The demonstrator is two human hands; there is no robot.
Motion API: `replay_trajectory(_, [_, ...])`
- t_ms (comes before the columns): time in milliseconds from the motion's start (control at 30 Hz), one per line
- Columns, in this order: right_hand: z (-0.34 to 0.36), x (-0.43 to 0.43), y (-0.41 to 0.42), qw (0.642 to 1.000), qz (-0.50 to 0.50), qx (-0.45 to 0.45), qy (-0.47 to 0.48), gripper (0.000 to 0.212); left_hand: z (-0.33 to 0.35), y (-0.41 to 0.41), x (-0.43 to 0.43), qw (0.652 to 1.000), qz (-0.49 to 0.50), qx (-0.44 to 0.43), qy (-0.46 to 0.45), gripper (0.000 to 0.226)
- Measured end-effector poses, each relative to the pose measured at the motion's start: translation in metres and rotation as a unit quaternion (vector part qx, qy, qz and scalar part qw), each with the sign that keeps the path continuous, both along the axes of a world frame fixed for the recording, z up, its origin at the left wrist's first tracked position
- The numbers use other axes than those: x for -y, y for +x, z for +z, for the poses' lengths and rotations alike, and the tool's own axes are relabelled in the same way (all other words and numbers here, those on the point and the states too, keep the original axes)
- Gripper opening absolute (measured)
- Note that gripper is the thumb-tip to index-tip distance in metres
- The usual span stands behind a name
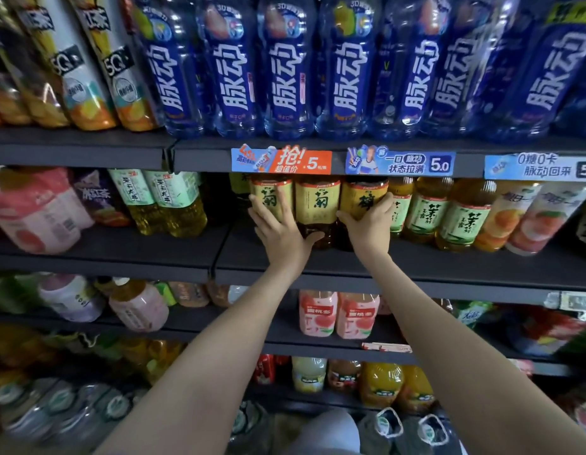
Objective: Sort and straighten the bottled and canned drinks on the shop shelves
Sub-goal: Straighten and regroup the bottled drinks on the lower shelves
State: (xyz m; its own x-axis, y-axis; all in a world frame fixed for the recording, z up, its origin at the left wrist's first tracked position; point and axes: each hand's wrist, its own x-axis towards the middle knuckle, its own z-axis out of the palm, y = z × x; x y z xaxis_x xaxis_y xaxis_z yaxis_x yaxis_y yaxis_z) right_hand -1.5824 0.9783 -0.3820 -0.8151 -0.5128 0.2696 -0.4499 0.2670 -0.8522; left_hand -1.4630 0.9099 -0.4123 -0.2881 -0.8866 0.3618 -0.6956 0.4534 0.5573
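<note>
Three yellow-labelled tea bottles stand side by side on the second shelf (416, 261). My left hand (278, 231) wraps round the left bottle (272, 195), fingers up its front and thumb under the middle bottle (318, 205). My right hand (370, 221) grips the right bottle (362, 198), fingers curled round its right side. All three bottles stand upright and touch each other.
Green-labelled tea bottles (426, 211) stand right of the trio, with peach drink bottles (531, 218) beyond. Pale green bottles (167, 201) and pink packs (35, 208) stand at left. Blue drink bottles (288, 70) fill the top shelf. Price tags (282, 160) hang on its edge.
</note>
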Motion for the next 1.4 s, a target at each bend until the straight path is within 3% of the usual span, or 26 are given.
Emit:
replay_trajectory(200, [-0.011,-0.024,0.026,0.998,0.003,0.02,0.054,0.102,0.005,0.024,-0.013,0.998,-0.041,0.034,0.022,0.105])
replay_trajectory(300, [-0.012,-0.042,0.053,0.994,0.025,-0.03,0.104,0.081,0.002,0.046,-0.029,0.992,-0.055,0.081,0.079,0.096])
replay_trajectory(400, [-0.005,-0.057,0.079,0.983,0.11,-0.018,0.146,0.053,0.005,0.071,-0.047,0.985,-0.058,0.102,0.13,0.076])
replay_trajectory(600, [0.005,-0.081,0.138,0.944,0.247,-0.005,0.219,0.034,0.027,0.15,-0.096,0.962,-0.036,0.133,0.234,0.036])
replay_trajectory(867, [0.011,-0.07,0.251,0.892,0.36,0.013,0.272,0.034,0.031,0.267,-0.114,0.94,0.076,0.168,0.289,0.029])
replay_trajectory(1133, [0.007,0.005,0.383,0.861,0.408,-0.03,0.304,0.04,0.038,0.402,-0.058,0.935,0.114,0.142,0.303,0.035])
replay_trajectory(1400, [0.023,0.124,0.547,0.884,0.389,-0.003,0.259,0.041,0.063,0.579,0.047,0.946,0.13,0.141,0.263,0.034])
